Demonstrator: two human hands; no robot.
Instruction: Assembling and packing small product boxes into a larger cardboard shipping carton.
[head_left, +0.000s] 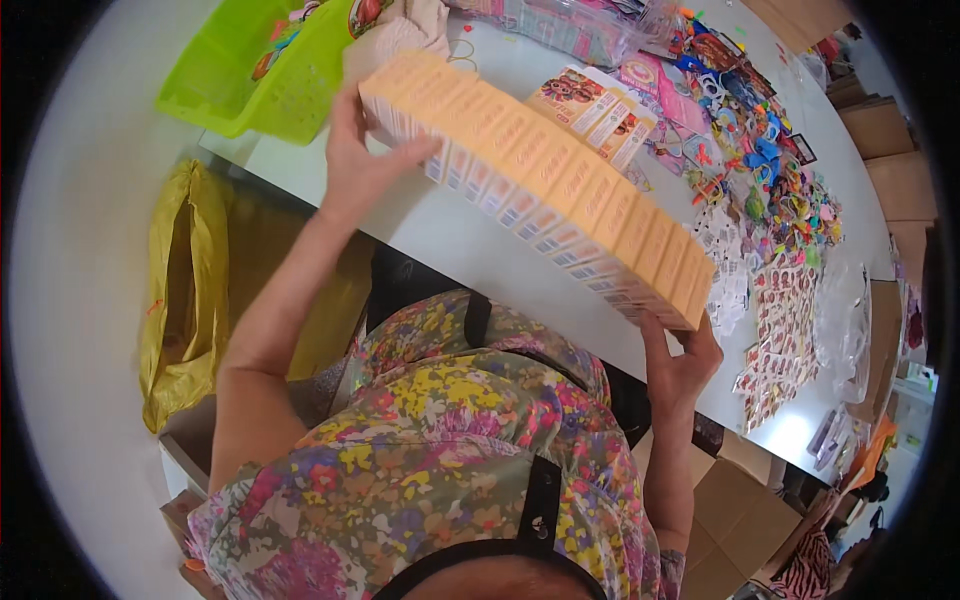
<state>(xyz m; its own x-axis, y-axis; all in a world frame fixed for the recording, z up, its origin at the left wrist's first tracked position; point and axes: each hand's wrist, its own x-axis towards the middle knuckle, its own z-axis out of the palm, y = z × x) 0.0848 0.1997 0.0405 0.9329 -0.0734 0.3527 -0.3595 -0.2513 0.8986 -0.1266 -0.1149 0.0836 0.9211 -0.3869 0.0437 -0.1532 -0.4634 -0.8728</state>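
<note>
A long row of several thin orange boxes (545, 180) is pressed together end to end and held just above the white table (470, 250). My left hand (358, 160) grips the row's left end, fingers over the top and thumb along the front. At the right end, my right hand (683, 355) pushes from below and behind. The boxes' front edges show small white and blue labels.
A green plastic basket (262, 75) stands at the table's far left corner. Several printed packs (595, 110) lie behind the row. Heaps of small colourful toys (760, 150) and sticker sheets (785, 330) cover the right side. A yellow bag (185, 290) sits on the floor, left.
</note>
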